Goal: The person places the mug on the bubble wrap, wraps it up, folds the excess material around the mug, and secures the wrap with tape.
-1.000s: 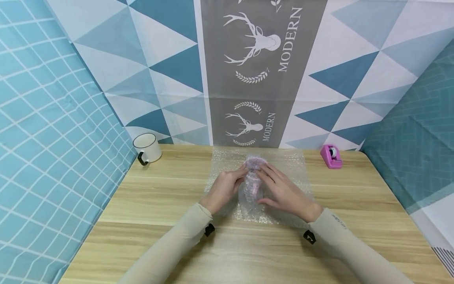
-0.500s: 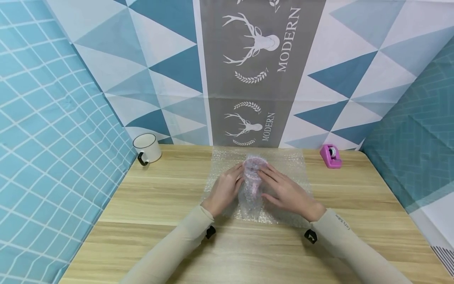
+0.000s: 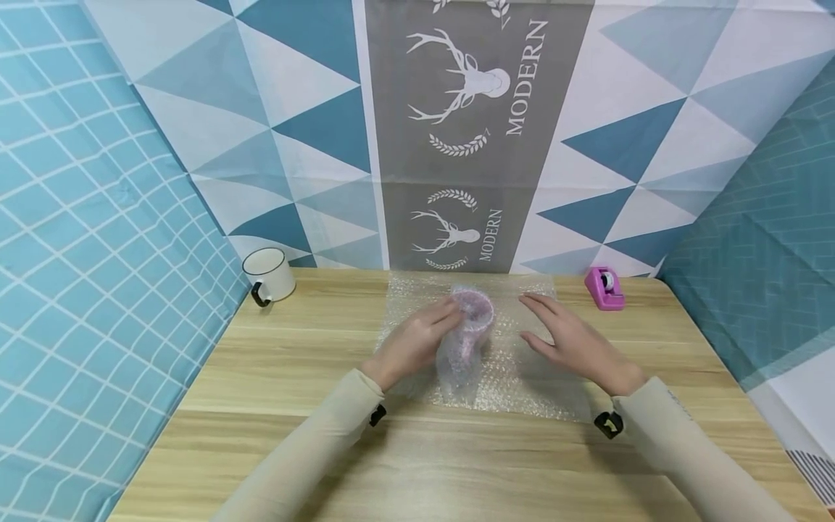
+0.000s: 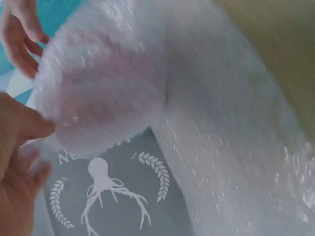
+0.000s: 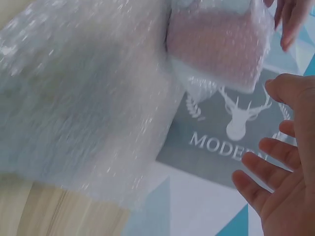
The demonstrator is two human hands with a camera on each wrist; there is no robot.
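A pink cup in bubble wrap stands near the back of the table, its round mouth facing up. A narrow fold of wrap hangs toward the front. My left hand is at the cup's left rim, with loosely bent fingers over it. In the left wrist view its thumb lies at the wrapped edge; contact is unclear. To the right, my right hand hovers over the flat bubble wrap sheet, fingers spread and holding nothing. The right wrist view shows its thumb and fingers apart from the cup.
A white enamel mug with a black handle stands at the back left. At the back right sits a pink tape dispenser. The wooden table meets a patterned backdrop behind and blue-tiled cloth at left.
My right hand has left the cup and moved right, its fingers opening. The left hand stays near the left rim, fingers now over it. The cup's mouth shows more fully.
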